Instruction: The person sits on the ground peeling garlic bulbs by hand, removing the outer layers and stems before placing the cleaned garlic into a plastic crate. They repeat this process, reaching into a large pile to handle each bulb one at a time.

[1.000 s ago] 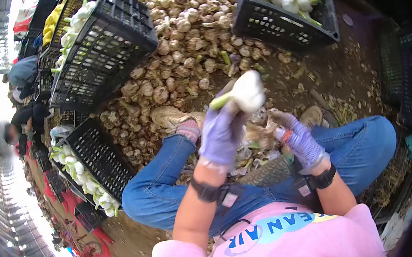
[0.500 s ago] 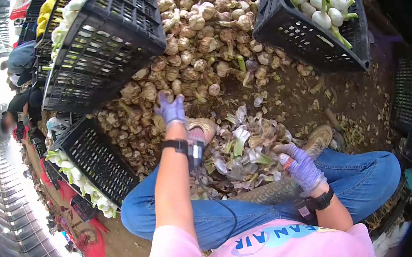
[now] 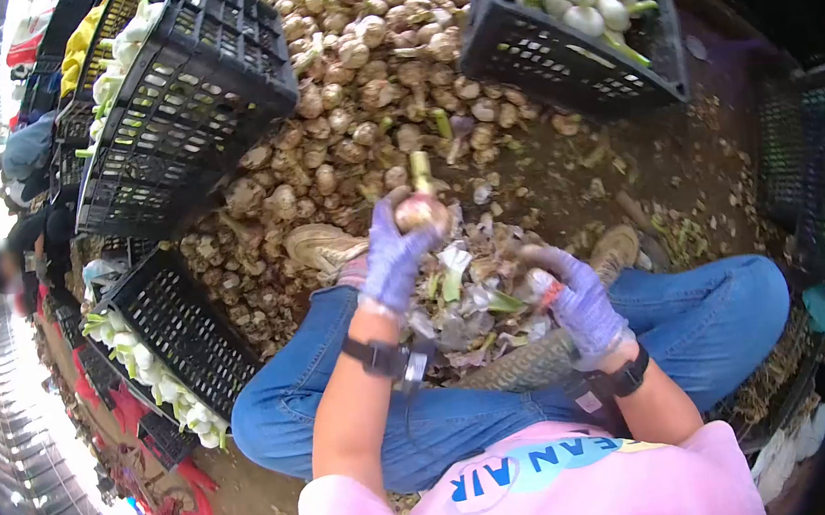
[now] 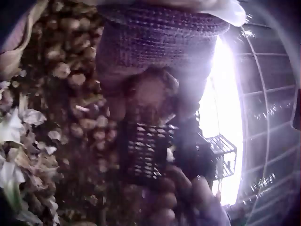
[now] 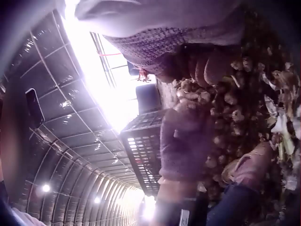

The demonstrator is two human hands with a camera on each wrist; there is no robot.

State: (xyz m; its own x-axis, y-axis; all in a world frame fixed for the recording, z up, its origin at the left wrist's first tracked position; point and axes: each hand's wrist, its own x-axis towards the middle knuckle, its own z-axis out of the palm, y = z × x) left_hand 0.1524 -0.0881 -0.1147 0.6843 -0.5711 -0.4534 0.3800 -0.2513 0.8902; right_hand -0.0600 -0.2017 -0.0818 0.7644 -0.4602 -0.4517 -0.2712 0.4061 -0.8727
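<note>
In the head view my left hand (image 3: 395, 259), in a purple knit glove, grips a garlic bulb (image 3: 421, 214) with reddish-brown skin. Its cut green stem points away from me. My right hand (image 3: 584, 310), gloved alike with white and orange wrapping on the thumb, is to the right of the bulb and apart from it. Its fingers are loosely bent, with nothing visible in them. Below and between the hands lies a heap of papery garlic peelings (image 3: 457, 298). The left wrist view shows the bulb (image 4: 153, 92) dark under the glove.
A large pile of unpeeled garlic (image 3: 355, 93) spreads ahead. Black crates of white garlic stand at the left (image 3: 185, 100), right (image 3: 573, 60) and lower left (image 3: 183, 322). The person's jeans-clad legs (image 3: 709, 307) frame the peelings. More dark crates (image 3: 804, 156) stand far right.
First the left hand held a clean white bulb; then, empty, it reached to the pile. Now it holds an unpeeled bulb and has come back toward the right hand, which stays near the peelings.
</note>
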